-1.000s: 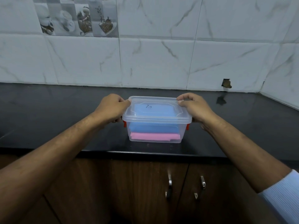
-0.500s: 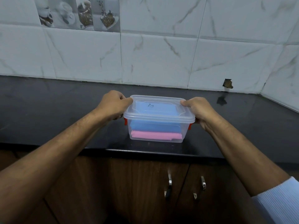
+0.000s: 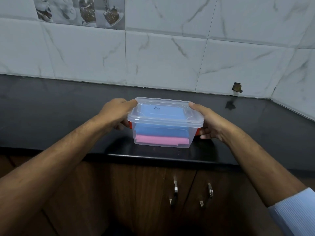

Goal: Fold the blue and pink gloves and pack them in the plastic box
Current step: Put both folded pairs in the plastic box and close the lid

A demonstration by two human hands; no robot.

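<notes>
A clear plastic box (image 3: pixel 163 145) stands on the black counter near its front edge, with its clear lid (image 3: pixel 192 119) on top. Inside, folded blue gloves (image 3: pixel 162 129) lie over folded pink gloves (image 3: pixel 160 139). My left hand (image 3: pixel 117 111) grips the box's left end, thumb on the lid's corner and fingers around the red clip. Gripping the right end is my right hand (image 3: pixel 208 123), its thumb on the lid's rim and its fingers beside the red clip (image 3: pixel 197 132).
The black counter (image 3: pixel 51 113) runs to a marble-tiled wall behind and at the right corner. A chipped hole (image 3: pixel 237 87) marks the wall at the back right. Brown cabinet doors with two metal handles (image 3: pixel 175 189) are below the counter edge.
Both hands have shifted lower on the box's ends, with fingers now around the red clips. The box has stayed in place on the counter.
</notes>
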